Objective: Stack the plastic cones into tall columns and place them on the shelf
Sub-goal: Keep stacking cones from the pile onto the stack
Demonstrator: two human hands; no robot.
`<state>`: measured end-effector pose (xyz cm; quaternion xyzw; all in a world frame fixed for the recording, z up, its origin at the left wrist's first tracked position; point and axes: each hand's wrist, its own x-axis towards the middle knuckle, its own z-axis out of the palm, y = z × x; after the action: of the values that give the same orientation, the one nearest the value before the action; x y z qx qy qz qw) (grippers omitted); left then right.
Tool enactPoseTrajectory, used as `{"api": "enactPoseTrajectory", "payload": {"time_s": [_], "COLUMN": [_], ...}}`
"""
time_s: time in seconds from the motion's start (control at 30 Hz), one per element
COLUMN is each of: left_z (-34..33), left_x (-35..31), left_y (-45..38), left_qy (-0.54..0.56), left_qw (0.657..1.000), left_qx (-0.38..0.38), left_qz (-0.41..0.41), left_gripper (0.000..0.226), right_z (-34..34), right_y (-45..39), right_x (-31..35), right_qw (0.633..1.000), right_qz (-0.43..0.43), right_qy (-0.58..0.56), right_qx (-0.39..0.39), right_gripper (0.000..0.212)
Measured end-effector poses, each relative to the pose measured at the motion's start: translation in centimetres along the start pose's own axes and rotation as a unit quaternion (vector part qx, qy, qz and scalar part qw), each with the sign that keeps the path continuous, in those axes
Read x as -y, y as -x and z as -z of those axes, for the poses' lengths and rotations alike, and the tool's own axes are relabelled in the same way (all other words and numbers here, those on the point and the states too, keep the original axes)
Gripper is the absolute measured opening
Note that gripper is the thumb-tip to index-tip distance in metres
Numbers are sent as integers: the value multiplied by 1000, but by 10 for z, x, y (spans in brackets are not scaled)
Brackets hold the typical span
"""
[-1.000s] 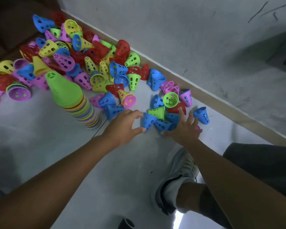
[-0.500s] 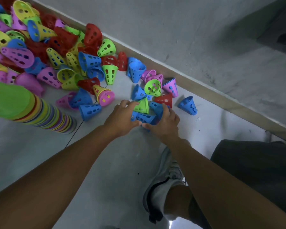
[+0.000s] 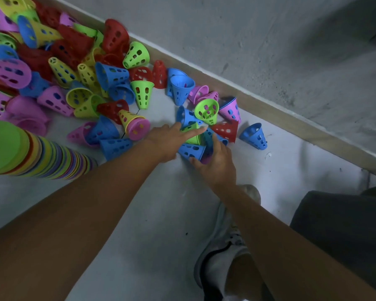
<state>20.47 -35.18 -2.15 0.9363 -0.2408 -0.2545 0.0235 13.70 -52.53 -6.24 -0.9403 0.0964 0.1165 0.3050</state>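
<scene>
Loose perforated plastic cones (image 3: 74,72) in red, blue, green, yellow and purple lie heaped on the grey floor at the upper left. A tall stacked column (image 3: 41,157) with a green cone on top leans in from the left edge. My left hand (image 3: 167,142) reaches over a small cluster of cones, its straight fingers touching a green cone (image 3: 192,136). Just to the right, my right hand (image 3: 217,166) curls round a blue cone (image 3: 190,151) lying on its side. Something purple shows under its fingers. No shelf is in view.
A wooden baseboard (image 3: 269,109) and grey wall run diagonally behind the cones. A single blue cone (image 3: 254,135) and a red cone (image 3: 226,130) lie right of my hands. My grey shoe (image 3: 224,246) and dark trouser leg (image 3: 339,235) are at the lower right.
Both hands have closed in on the cluster of blue and green cones. My right hand went from spread fingers to gripping a blue cone. The view has shifted, pushing the stacked column left.
</scene>
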Motion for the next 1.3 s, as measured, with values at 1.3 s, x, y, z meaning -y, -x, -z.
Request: {"api": "enactPoseTrajectory", "payload": {"time_s": [1.3], "left_z": [-30], "left_x": [22], "left_y": [197], "left_qy": [356], "left_qw": [885], "left_qx": [-208], "left_qz": [215], "left_gripper": [26], "right_z": [-11], "right_y": [-1], "right_x": [71], "right_qw": [980], "right_qz": [-104], "right_qy": [-170], "right_qx": [4], "right_gripper": [54]}}
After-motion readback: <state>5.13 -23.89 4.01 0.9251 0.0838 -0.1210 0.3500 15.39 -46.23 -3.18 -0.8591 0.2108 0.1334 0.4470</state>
